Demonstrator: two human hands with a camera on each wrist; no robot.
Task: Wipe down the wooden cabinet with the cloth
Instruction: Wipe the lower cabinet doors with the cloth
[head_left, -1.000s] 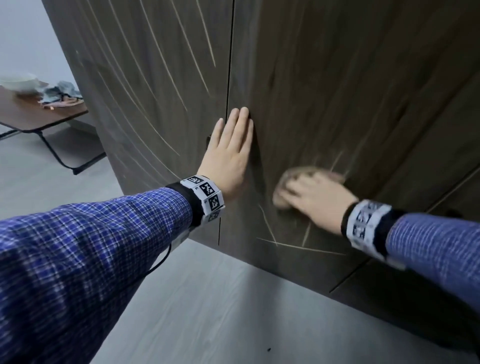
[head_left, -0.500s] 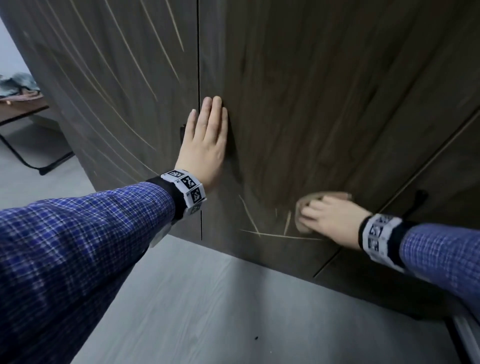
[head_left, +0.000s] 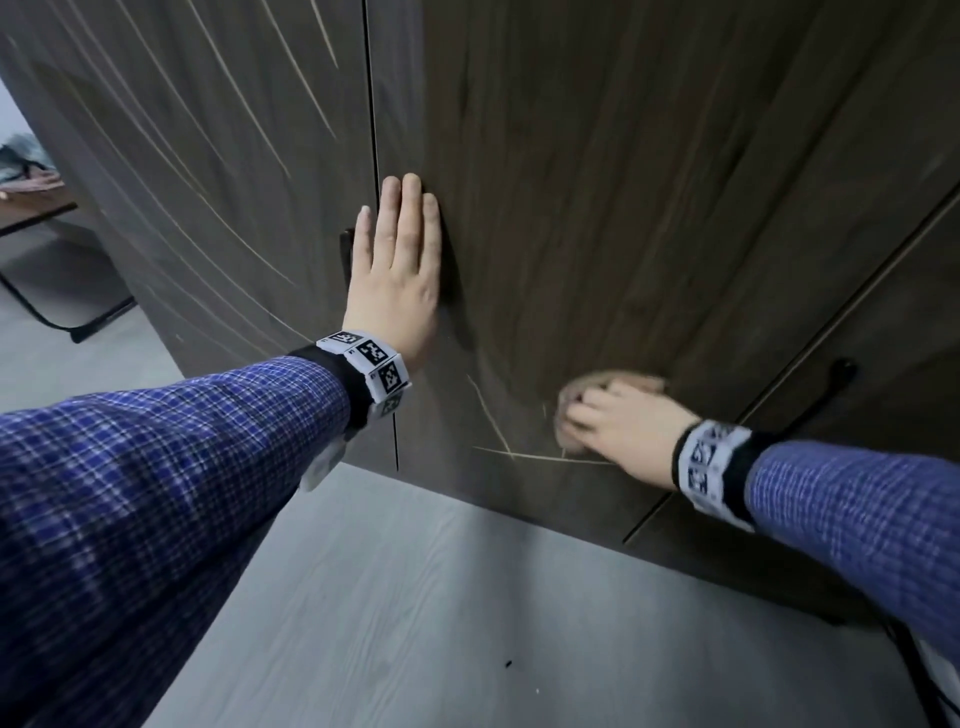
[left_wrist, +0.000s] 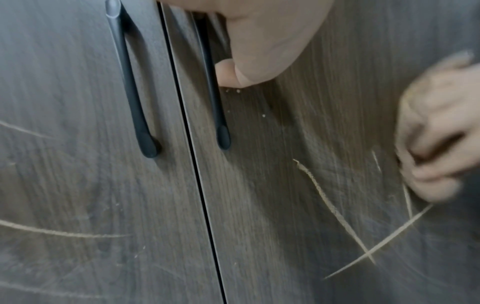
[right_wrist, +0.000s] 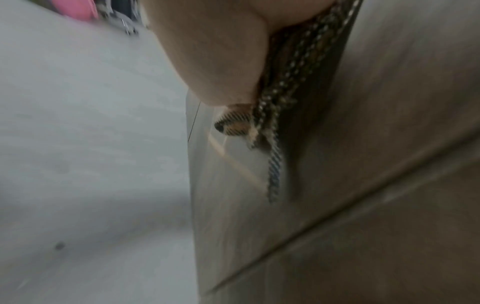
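Observation:
The dark wooden cabinet (head_left: 623, 182) fills the head view, its doors marked with pale scratches (left_wrist: 337, 211). My left hand (head_left: 395, 270) lies flat on the door just right of the seam, fingers straight, and its palm (left_wrist: 265, 41) covers the top of a black handle (left_wrist: 215, 107). Low on the same door, my right hand (head_left: 618, 421) presses a bunched brownish cloth (head_left: 623, 376) against the wood, its fingers curled over it. In the left wrist view the right hand (left_wrist: 441, 133) and cloth (left_wrist: 415, 98) are blurred. The right wrist view shows the cloth's checked edge (right_wrist: 280, 102) hanging under the hand (right_wrist: 215, 51).
A second black handle (left_wrist: 132, 86) sits left of the seam, and another handle (head_left: 831, 389) is on the door to the right. Grey wood-look floor (head_left: 415, 597) runs below the cabinet. A low table (head_left: 31, 208) with items stands at far left.
My right hand has carried the cloth down the door, from mid-height to just above the crossed scratches. The left hand has stayed flat by the seam. The view has shifted to the right.

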